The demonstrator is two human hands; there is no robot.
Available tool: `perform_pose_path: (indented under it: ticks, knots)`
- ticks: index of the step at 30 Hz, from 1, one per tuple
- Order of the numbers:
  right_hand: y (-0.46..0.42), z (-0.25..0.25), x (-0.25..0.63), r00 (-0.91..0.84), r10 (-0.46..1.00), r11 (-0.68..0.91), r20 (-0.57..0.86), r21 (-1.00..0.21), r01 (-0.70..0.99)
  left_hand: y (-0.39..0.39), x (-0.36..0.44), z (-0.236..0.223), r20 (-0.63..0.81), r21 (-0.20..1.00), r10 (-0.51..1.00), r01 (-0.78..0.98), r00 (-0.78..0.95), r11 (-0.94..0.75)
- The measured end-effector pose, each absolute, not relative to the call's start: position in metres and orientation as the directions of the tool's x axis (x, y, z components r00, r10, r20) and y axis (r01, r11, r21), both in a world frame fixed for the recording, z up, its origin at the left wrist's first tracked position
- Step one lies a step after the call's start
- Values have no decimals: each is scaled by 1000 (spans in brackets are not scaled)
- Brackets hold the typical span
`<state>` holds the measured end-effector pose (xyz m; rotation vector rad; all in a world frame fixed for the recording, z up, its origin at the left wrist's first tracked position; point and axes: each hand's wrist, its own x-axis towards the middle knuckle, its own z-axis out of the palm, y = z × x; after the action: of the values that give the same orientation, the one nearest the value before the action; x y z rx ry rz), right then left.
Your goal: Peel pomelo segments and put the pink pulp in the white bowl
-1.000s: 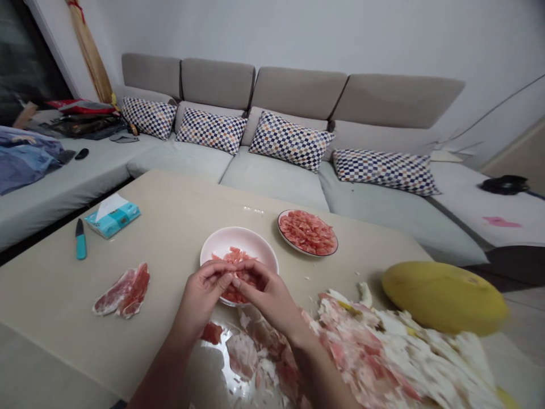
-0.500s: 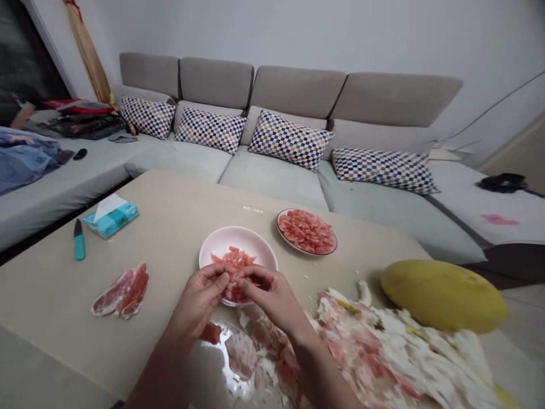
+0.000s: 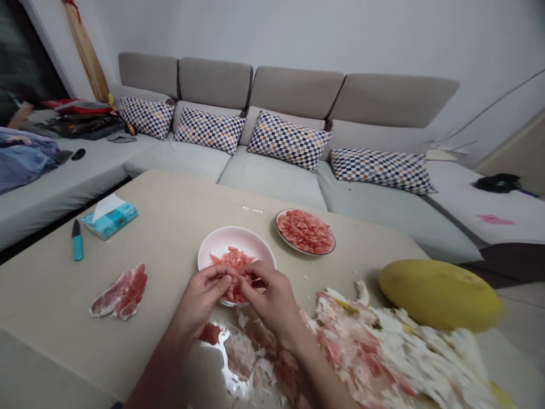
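My left hand point(image 3: 200, 300) and my right hand point(image 3: 270, 295) meet over the near rim of a pink bowl point(image 3: 221, 241) that holds pink fruit flesh. Both hands pinch a small piece of that pink flesh point(image 3: 233, 284) between their fingertips. Below my wrists lies a wet patch of table with torn skins and pith point(image 3: 255, 358). A plate point(image 3: 305, 231) heaped with peeled pink pieces stands just behind the bowl to the right.
A big pile of white and pink peel point(image 3: 395, 352) covers the table's right front. A whole yellow pomelo point(image 3: 438, 294) lies beyond it. Two unpeeled pink segments point(image 3: 120, 291), a teal-handled knife point(image 3: 76, 241) and a tissue pack point(image 3: 109, 216) lie at left. A grey sofa with checked cushions point(image 3: 288, 140) rings the table.
My fingertips have shifted slightly on the piece over the bowl's rim. The view has drifted a little. Nothing else on the table has moved.
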<state>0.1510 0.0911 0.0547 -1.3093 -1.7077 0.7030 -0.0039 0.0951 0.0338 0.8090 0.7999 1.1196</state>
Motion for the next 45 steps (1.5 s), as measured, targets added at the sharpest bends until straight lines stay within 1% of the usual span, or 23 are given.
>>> perform_pose_path:
  ticks: [4,10,12,16,18,25,32,36,40,42,45]
  knots:
    - [90,51,150,-108,915,371,389,-701,609,95,-3,29,-122,885,965,-415,231,211]
    - [92,43,149,-108,881,394,461,-589,706,95,-3,26,-125,893,962,-396,241,216]
    - [92,39,148,-119,857,406,502,-516,754,96,-3,26,-126,891,964,-401,236,215]
    - [91,34,145,-161,792,413,589,-323,852,97,-2,28,-142,881,965,-416,220,224]
    - [91,34,145,-165,782,402,601,-285,870,97,-1,29,-159,871,964,-429,213,239]
    - [91,37,147,-118,819,394,561,-402,827,96,2,32,-187,846,966,-469,180,251]
    - [91,39,146,-93,853,354,513,-439,826,97,0,31,-200,831,962,-488,184,266]
    - [90,43,145,-78,867,353,492,-497,792,99,1,30,-199,794,960,-542,196,275]
    - [89,45,146,-62,882,357,467,-576,735,101,-1,33,-236,751,949,-581,209,314]
    - [92,46,152,-36,878,344,476,-578,740,103,-6,34,-249,759,952,-575,178,306]
    - [97,50,166,74,864,283,497,-603,745,108,-16,36,-226,816,971,-531,71,229]
